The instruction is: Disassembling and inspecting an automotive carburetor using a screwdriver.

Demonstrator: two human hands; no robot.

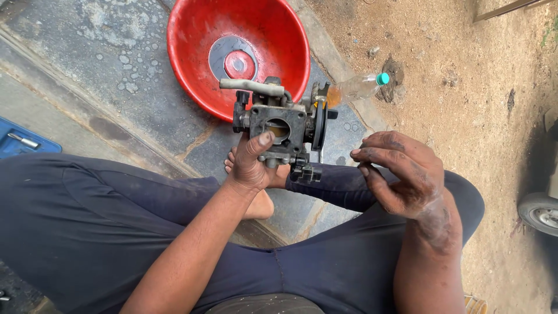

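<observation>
red basin on stone | plastic bottle (green cap) | blue tray | wheel

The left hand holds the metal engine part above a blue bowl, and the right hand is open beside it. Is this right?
Not quite: in the head view the bowl is red. The left hand does hold the metal engine part above it, and the right hand is open beside it.

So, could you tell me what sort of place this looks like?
Probably an outdoor, roadside repair spot: bare dirt ground beside stone paving, a red basin set there, and a vehicle wheel at the edge.
</observation>
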